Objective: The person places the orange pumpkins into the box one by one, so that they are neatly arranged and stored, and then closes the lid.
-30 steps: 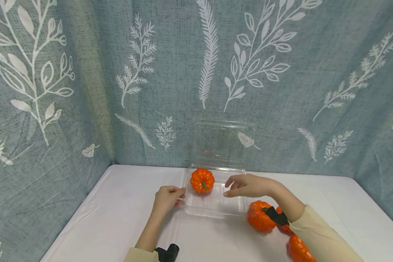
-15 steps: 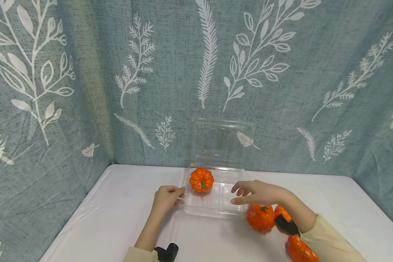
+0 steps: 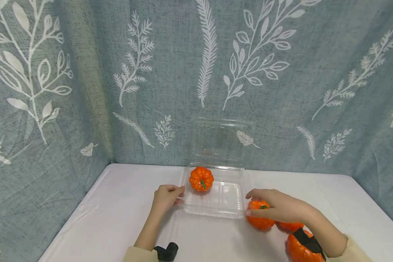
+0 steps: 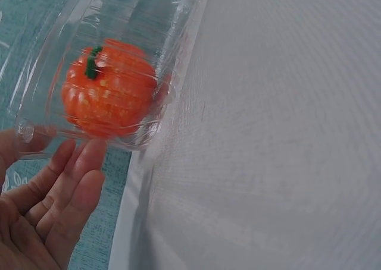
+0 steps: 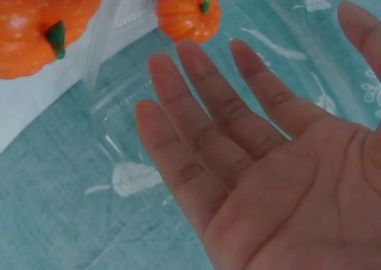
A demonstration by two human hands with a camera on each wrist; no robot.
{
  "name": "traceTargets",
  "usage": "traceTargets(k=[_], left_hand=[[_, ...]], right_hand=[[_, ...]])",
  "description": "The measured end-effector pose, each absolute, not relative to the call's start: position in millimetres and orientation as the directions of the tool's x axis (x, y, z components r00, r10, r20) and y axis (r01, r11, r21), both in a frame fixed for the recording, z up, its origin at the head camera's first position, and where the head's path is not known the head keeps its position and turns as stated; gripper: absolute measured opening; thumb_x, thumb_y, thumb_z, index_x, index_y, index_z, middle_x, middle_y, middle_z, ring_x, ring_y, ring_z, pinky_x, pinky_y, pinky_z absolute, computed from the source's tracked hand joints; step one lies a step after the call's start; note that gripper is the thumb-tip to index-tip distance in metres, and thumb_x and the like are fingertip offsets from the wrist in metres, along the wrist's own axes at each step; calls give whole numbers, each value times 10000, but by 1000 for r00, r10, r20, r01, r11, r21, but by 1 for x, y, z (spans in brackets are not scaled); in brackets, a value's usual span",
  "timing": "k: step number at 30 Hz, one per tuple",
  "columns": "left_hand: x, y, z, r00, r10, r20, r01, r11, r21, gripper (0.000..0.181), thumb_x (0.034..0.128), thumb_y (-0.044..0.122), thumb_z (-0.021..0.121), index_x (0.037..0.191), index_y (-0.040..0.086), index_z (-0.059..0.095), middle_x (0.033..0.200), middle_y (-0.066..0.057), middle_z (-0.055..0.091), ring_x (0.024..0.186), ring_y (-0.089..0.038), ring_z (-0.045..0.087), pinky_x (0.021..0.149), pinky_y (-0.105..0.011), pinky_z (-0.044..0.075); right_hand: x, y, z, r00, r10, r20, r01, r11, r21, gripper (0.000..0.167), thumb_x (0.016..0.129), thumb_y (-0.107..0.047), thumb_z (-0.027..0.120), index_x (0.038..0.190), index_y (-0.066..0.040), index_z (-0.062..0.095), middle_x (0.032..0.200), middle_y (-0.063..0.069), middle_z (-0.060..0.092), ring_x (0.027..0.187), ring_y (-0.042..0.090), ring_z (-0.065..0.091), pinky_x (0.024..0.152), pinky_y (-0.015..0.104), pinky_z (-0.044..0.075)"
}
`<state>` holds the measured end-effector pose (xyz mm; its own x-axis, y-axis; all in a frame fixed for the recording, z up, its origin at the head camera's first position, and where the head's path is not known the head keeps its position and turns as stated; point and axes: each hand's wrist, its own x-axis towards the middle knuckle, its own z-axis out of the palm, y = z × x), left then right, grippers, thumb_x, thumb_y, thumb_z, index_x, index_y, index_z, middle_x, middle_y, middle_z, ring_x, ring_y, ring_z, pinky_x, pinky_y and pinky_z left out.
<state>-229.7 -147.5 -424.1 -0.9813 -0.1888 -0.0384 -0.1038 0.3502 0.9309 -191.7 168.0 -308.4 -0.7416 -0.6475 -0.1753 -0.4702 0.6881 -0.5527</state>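
A clear plastic clamshell container point(image 3: 227, 198) lies on the table with its lid point(image 3: 221, 140) raised at the back. In its left rear part sits a small orange pumpkin point(image 3: 201, 179) with a green stem. My left hand point(image 3: 166, 198) pinches the container's left rim, thumb on one side and fingers on the other in the left wrist view point(image 4: 59, 192). Past the container's right front corner, my right hand point(image 3: 278, 207) hovers over a second pumpkin point(image 3: 260, 222) and partly hides it. Its fingers point(image 5: 172, 97) are spread and hold nothing in the right wrist view.
Two more orange pumpkins lie to the right, one point(image 3: 289, 226) mostly under my right hand and another point(image 3: 299, 249) nearer the front, partly behind the black wrist strap. A patterned blue-green curtain point(image 3: 177, 72) hangs behind the white table point(image 3: 134, 185).
My right hand has moved from above the container rightward and toward the front, over the pumpkin beside it. My left hand stays on the rim.
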Motion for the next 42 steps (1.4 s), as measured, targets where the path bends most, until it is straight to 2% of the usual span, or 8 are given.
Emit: traceTargets(k=[3,10,12,19,25,34,38,42], left_hand=[[-230,-147,-423,-981,-189,-36,-102,353,930,272,848,238,652,813,-27,699,716,-85,685,561,-147,658,511,-240,546],[-230,-146,-421,-981,-192,-39,-108,364,925,276,849,243,650,812,-25,700,709,-81,683,549,-133,652,503,-232,540],[-230,-145,-420,-980,-194,-44,-114,367,923,277,850,245,649,819,-26,701,711,-80,684,549,-131,652,506,-232,541],[-229,-145,-420,-981,-190,-39,-109,375,920,285,851,254,651,821,-25,700,715,-85,685,554,-137,653,510,-238,542],[-230,-145,-421,-981,-190,-36,-104,364,926,285,845,250,654,817,-29,698,716,-94,687,556,-144,658,505,-235,543],[-229,-145,-422,-983,-177,-41,-103,356,929,293,847,250,653,833,-40,693,733,-108,691,568,-154,663,511,-242,546],[-230,-147,-423,-979,-198,-50,-121,363,924,278,846,247,653,849,-28,699,737,-96,692,569,-152,663,518,-242,548],[-229,-149,-424,-980,-192,-42,-113,371,922,287,848,253,647,851,-29,699,739,-101,692,570,-156,665,519,-248,548]], right_hand=[[-182,174,-308,-756,-632,-170,-465,702,-540,463,883,-476,550,1178,-120,547,1122,26,596,1032,260,548,864,468,466],[-162,191,-316,-812,-560,-166,-432,768,-473,630,840,-574,540,1264,-109,520,1223,43,577,1120,275,539,891,513,455],[-157,196,-319,-818,-551,-165,-434,780,-451,643,838,-584,533,1273,-112,512,1219,27,579,1103,265,549,871,493,469],[-147,210,-328,-840,-510,-186,-407,818,-406,571,826,-592,541,1226,-184,535,1154,-60,578,1027,225,567,799,429,501],[-138,222,-336,-880,-402,-252,-280,870,-407,514,797,-594,577,1174,-248,539,1140,-106,557,961,162,554,769,383,500],[-137,235,-355,-908,-220,-358,-67,917,-394,607,787,-476,663,1244,-96,540,1232,78,552,1082,306,518,895,582,419],[-137,240,-364,-913,-155,-378,-26,945,-325,668,767,-540,648,1243,-85,535,1221,125,546,1068,337,516,873,592,429],[-134,248,-372,-918,-112,-380,-10,966,-259,654,755,-575,637,1203,-108,546,1181,149,550,1007,325,533,816,576,466]])
